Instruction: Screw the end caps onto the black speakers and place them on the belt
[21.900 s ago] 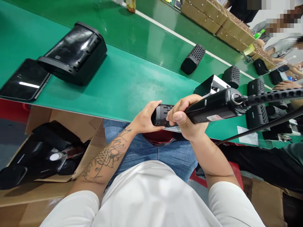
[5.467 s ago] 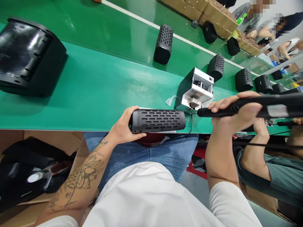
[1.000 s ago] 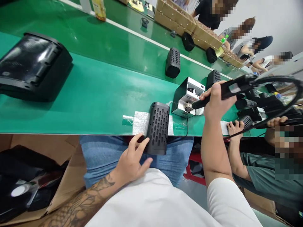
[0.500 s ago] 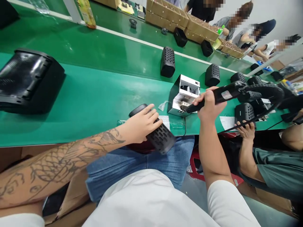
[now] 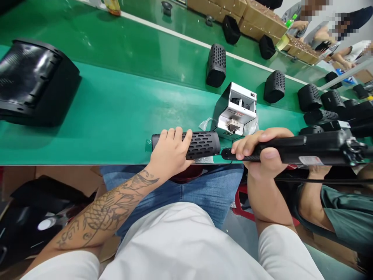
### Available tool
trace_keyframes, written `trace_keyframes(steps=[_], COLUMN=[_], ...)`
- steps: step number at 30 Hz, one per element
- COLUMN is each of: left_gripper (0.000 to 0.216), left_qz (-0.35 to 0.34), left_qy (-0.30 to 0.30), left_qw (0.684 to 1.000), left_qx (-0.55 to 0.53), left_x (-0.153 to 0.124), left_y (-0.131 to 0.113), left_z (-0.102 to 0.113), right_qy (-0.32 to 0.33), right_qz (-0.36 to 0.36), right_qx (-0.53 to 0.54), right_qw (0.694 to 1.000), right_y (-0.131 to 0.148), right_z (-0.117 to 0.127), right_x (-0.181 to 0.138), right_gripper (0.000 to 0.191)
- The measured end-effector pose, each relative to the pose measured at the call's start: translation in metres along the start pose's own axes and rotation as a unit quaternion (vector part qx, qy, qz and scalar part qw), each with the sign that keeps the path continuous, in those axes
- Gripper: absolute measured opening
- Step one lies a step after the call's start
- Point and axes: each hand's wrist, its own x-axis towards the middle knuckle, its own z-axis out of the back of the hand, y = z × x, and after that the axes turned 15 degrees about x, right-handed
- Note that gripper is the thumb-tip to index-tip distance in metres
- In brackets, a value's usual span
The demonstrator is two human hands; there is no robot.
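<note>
My left hand [image 5: 170, 153] grips a black perforated speaker housing [image 5: 205, 143], which lies on its side along the near edge of the green bench mat [image 5: 122, 116]. My right hand [image 5: 266, 149] is wrapped round a black electric screwdriver [image 5: 313, 146], held roughly level. Its nose points left at the end of the housing, close to it; whether the tip touches cannot be made out. Behind both hands stands a white-and-black screw feeder [image 5: 236, 112], with a scrap of clear plastic [image 5: 205, 124] to its left.
At the left sits a large black casing [image 5: 37, 85] with a glossy face. Similar perforated housings [image 5: 216, 64] stand along the bench, several more grouped at the right. Cardboard boxes [image 5: 262, 21] line the far side. A co-worker's green sleeve [image 5: 346, 206] is close on my right.
The housing has swung from a slant over my lap to lying level at the bench edge. My right hand has brought the screwdriver down from the screw feeder to the housing's end.
</note>
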Motion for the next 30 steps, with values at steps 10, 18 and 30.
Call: trace_keyframes(steps=[10, 18, 30], left_gripper=[0.104, 0.102, 0.099], left_qz=[0.004, 0.006, -0.004], left_qy=[-0.006, 0.003, 0.010], left_qw=[1.000, 1.000, 1.000], left_qx=[-0.009, -0.020, 0.002], left_x=[-0.002, -0.001, -0.001], left_y=[0.001, 0.000, -0.001], left_z=[-0.003, -0.002, 0.003], right_qy=[-0.005, 0.035, 0.086], right_qz=[-0.064, -0.113, -0.133], right_qx=[0.005, 0.024, 0.041], right_qw=[0.998, 0.993, 0.986], right_y=[-0.014, -0.014, -0.007], right_z=[0.002, 0.005, 0.003], right_x=[-0.005, -0.001, -0.005], right_gripper=[0.037, 0.041, 0.033])
